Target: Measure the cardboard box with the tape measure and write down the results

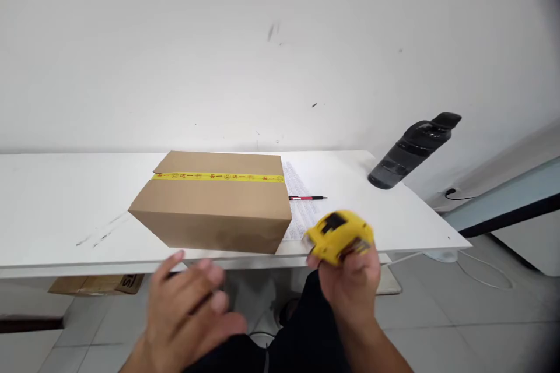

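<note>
My right hand (353,285) grips a yellow tape measure (339,237) just over the front edge of the table, to the right of the box. The tape measure is slightly blurred, and no drawn-out blade shows clearly. My left hand (188,309) is empty, its fingers apart, in front of the table edge and below the box. A closed cardboard box (214,201) sits on the white table, a strip of yellow printed tape (219,176) along its top seam. A red and black pen (308,198) lies on a printed sheet (300,218), both partly hidden by the box.
A dark bottle (411,151) stands at the right end of the white table (65,204), near the wall. Below the table, a flattened-looking piece of cardboard (96,284) shows at the left. A cable (485,271) runs over the tiled floor at the right.
</note>
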`<action>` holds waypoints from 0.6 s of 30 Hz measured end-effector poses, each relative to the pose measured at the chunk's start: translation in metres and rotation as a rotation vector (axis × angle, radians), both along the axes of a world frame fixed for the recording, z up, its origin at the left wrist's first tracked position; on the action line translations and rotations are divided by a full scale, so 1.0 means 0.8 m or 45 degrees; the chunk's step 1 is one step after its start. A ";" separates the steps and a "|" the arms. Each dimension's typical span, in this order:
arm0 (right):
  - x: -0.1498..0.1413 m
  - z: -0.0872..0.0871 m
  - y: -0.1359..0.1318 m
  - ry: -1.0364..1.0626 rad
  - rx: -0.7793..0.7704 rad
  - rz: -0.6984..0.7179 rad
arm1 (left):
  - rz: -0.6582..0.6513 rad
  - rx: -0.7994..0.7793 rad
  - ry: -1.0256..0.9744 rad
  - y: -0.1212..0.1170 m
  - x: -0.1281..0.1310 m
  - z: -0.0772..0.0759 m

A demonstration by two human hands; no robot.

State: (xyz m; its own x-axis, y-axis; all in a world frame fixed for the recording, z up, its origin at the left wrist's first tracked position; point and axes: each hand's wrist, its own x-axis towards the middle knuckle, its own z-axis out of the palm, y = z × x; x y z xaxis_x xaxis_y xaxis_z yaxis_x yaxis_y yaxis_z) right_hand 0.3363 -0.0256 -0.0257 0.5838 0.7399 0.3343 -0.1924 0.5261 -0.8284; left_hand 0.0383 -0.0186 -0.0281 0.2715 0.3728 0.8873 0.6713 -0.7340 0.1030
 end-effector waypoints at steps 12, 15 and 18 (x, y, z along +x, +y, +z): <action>-0.024 -0.020 -0.036 -0.164 -0.102 0.595 | -0.019 0.273 0.451 0.002 0.027 0.053; 0.012 0.003 -0.012 -0.251 0.002 0.217 | 0.371 0.537 0.133 0.047 -0.032 0.067; 0.040 0.021 0.019 -0.315 0.067 0.029 | 0.562 0.567 -0.087 0.098 -0.086 0.078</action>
State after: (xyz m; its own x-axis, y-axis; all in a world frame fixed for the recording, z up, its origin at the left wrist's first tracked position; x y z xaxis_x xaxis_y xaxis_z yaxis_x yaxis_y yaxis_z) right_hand 0.3682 -0.0108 -0.0091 0.4628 0.7295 0.5036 0.0004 0.5679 -0.8231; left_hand -0.0306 0.0595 0.0343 0.1139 0.0275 0.9931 0.9234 -0.3718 -0.0956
